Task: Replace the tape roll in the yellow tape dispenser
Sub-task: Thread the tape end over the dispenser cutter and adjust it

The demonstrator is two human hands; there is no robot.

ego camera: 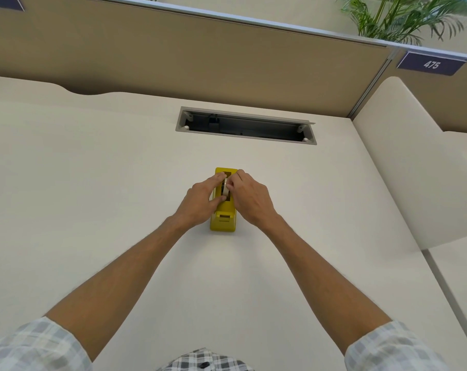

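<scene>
Head view: the yellow tape dispenser (pixel 223 219) stands mid-desk (pixel 93 183), at 6 o'clock from the cable tray (pixel 245 125). Left hand (pixel 200 200) and right hand (pixel 249 199) both pinch the tape roll (pixel 225 192) seated in its top slot

Cream desk (pixel 93 170); yellow tape dispenser (pixel 223 220) standing on it.

The yellow tape dispenser (pixel 223 218) stands upright on the desk, a pale tape roll (pixel 225 189) on edge in its open well.
</scene>
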